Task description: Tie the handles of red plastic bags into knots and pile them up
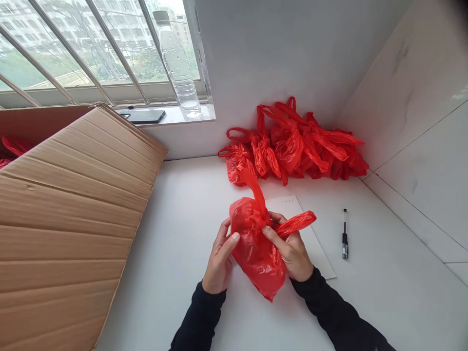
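Note:
Between my two hands is a red plastic bag [258, 248], tied in a knot near its top, with two handle loops sticking out, one up and one to the right. My left hand [219, 258] grips the bag's left side, thumb on the front and fingers partly hidden behind. At the knot, my right hand [292, 248] pinches the plastic between thumb and fingers. What the bag contains is hard to make out. Partly under the bag and my right hand lies a white sheet of paper [310, 248] with small marks at its top edge.
Several knotted red bags [292, 146] are heaped against the back wall. A cardboard box [73, 219] fills the left side, with more red plastic inside. A pen [344, 239] lies on the white table [168, 273]. On the windowsill are a water bottle [179, 68] and a phone [146, 116].

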A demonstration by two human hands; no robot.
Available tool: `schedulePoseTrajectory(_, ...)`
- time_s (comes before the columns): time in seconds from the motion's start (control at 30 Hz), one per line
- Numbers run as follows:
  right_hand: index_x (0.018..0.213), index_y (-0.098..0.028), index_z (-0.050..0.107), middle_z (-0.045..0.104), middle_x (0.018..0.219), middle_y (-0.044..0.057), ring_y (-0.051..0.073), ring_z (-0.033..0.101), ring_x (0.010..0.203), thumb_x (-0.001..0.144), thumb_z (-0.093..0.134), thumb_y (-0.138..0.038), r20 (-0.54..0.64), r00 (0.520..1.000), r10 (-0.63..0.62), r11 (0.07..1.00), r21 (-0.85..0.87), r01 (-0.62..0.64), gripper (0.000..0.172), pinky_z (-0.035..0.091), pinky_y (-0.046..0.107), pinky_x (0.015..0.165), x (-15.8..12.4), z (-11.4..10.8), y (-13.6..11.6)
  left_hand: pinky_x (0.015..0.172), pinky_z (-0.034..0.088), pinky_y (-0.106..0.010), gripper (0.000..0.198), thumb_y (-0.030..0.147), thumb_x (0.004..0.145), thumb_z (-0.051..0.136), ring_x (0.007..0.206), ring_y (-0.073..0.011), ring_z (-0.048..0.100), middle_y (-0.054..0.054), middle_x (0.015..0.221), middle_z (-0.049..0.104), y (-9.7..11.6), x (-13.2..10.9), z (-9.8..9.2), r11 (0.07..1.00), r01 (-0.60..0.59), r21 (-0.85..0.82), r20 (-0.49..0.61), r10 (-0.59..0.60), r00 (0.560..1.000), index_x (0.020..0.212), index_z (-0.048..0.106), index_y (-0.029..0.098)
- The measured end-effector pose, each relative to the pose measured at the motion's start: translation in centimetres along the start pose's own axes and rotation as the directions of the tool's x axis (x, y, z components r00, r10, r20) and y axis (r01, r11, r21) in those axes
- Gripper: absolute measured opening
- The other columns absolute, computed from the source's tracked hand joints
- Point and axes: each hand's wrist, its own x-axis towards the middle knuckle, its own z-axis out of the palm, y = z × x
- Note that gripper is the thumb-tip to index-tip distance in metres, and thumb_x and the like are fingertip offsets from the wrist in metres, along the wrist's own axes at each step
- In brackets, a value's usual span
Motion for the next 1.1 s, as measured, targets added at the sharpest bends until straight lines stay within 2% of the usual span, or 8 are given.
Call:
schedulePoseTrajectory(0.13,0.127,-0.025,0.056,0.071,0.115,0.007,0.028,0.069,0.103,0.089,0.070,-0.042,-0.020,0.999,0.035,0.995,0.091,-0.033,0.044,0.056,0.043,0.091,0.2,-0.2,-0.6,0.080,0.056,-0.036,0.068,0.024,0.074,0.080,0.099,-0.0282,0.070,-0.009,0.114,0.071,-0.3,0.1,-0.2,0.999,-0.002,0.040,0.077,-0.001,0.997,0.135,0.049,0.027)
schedulePoseTrajectory(0.3,0.146,-0.029,0.037,0.067,0.124,0.007,0.026,0.065,0.117,0.094,0.061,-0.051,0.054,0.997,0.049,0.999,-0.004,-0.049,0.061,0.049,0.044,0.104,-0.2,0.3,-1.8,0.090,0.055,-0.038,0.070,0.022,0.072,0.083,0.103,-0.0266,0.069,-0.009,0.117,0.070,-0.1,0.3,0.4,0.990,-0.126,0.063,-0.091,0.131,0.987,0.133,0.049,0.026)
schedulePoseTrajectory(0.43,0.146,-0.030,0.034,0.062,0.132,0.007,0.025,0.064,0.116,0.084,0.076,-0.039,0.165,0.986,-0.010,0.992,-0.121,0.031,0.075,0.051,0.040,0.101,-0.7,1.1,-1.7,0.091,0.055,-0.039,0.062,0.024,0.074,0.081,0.105,-0.0270,0.070,-0.008,0.114,0.072,0.3,0.2,0.8,0.987,-0.155,0.046,-0.154,0.161,0.975,0.128,0.052,0.026)
schedulePoseTrajectory(0.53,0.149,-0.029,0.030,0.067,0.121,0.006,0.024,0.068,0.106,0.084,0.075,-0.032,0.074,0.996,-0.055,0.977,-0.201,0.069,0.080,0.053,0.040,0.098,-0.6,1.0,-1.0,0.090,0.055,-0.040,0.059,0.025,0.075,0.080,0.105,-0.0285,0.069,-0.008,0.113,0.072,0.2,0.1,0.7,0.989,-0.144,0.034,-0.112,0.147,0.983,0.128,0.053,0.024)
schedulePoseTrajectory(0.63,0.148,-0.027,0.036,0.069,0.116,0.006,0.025,0.068,0.107,0.085,0.072,-0.036,-0.062,0.995,-0.078,0.969,-0.241,0.061,0.073,0.054,0.041,0.097,-0.2,0.3,-0.5,0.091,0.055,-0.039,0.073,0.023,0.074,0.079,0.110,-0.0293,0.067,-0.009,0.120,0.069,0.0,0.0,0.5,0.995,-0.100,0.008,-0.008,0.100,0.995,0.139,0.045,0.027)
schedulePoseTrajectory(0.73,0.148,-0.026,0.037,0.071,0.112,0.006,0.027,0.070,0.103,0.087,0.071,-0.041,-0.100,0.994,-0.039,0.985,-0.172,0.021,0.071,0.055,0.043,0.095,0.2,-0.3,-0.7,0.090,0.055,-0.039,0.086,0.020,0.073,0.081,0.112,-0.0296,0.066,-0.010,0.123,0.067,-0.3,0.1,0.4,0.997,-0.074,0.018,0.028,0.073,0.997,0.146,0.036,0.028)
schedulePoseTrajectory(0.97,0.152,-0.029,0.025,0.067,0.127,0.007,0.026,0.066,0.116,0.085,0.075,-0.031,0.133,0.989,0.059,0.997,-0.057,-0.052,0.084,0.050,0.046,0.104,-0.5,0.8,-2.3,0.084,0.057,-0.036,0.075,0.022,0.072,0.083,0.097,-0.0238,0.070,-0.008,0.114,0.071,-0.2,0.4,0.3,0.987,-0.153,0.058,-0.107,0.159,0.981,0.137,0.046,0.024)
schedulePoseTrajectory(1.1,0.152,-0.029,0.026,0.064,0.131,0.009,0.026,0.065,0.117,0.084,0.075,-0.029,0.124,0.991,0.040,0.997,-0.065,-0.032,0.084,0.049,0.048,0.106,-0.6,1.0,-2.0,0.079,0.058,-0.034,0.073,0.021,0.072,0.082,0.087,-0.0217,0.072,-0.006,0.103,0.073,-0.1,0.3,0.2,0.990,-0.135,0.045,-0.115,0.139,0.984,0.136,0.048,0.022)
